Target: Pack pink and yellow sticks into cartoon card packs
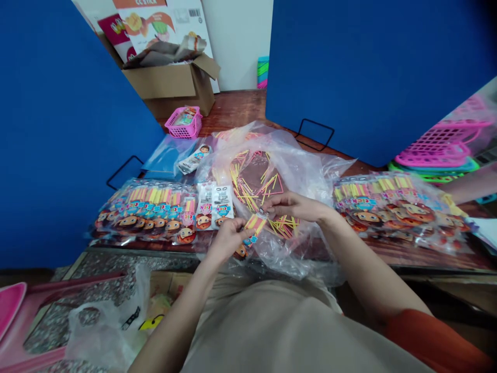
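My left hand is closed around a small cartoon-printed packet with yellow and pink sticks inside it. My right hand pinches at the packet's top end, fingers pressed together. Both hands hover over a large clear plastic bag spread on the wooden table, holding several loose yellow and pink sticks. Two empty-looking packets lie just left of my left hand.
Filled packets lie in rows at the left and the right. Behind are a pink basket, a cardboard box and blue partitions. Stacked pink and green baskets stand at the right, with another person's arm nearby.
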The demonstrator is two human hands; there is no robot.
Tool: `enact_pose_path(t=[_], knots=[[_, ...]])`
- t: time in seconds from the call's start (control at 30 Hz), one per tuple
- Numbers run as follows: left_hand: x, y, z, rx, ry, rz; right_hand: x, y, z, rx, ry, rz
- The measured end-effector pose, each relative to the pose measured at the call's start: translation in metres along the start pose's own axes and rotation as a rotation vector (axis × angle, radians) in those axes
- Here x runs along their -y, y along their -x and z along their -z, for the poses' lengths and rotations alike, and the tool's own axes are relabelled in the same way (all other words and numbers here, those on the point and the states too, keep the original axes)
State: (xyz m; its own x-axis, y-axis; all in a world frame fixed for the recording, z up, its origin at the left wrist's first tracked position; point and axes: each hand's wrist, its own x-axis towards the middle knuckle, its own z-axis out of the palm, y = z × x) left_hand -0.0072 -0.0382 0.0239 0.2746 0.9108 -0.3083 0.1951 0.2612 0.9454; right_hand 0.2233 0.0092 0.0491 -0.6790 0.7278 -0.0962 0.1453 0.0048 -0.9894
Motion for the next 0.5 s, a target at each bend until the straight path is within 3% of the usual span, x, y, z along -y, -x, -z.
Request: enact_pose_path(t=[0.23,0.5], knots=[[0.0022,-0.0034,-0.0014,0.082,-0.084,-0.006,-0.0041,-0.0009,0.007,0.041,0.2,0.017],[0.0061,-0.0049,-0.0039,0.089,-0.046,0.016,-0.0014,0.0002,0.0067,0.107,0.227,-0.001]])
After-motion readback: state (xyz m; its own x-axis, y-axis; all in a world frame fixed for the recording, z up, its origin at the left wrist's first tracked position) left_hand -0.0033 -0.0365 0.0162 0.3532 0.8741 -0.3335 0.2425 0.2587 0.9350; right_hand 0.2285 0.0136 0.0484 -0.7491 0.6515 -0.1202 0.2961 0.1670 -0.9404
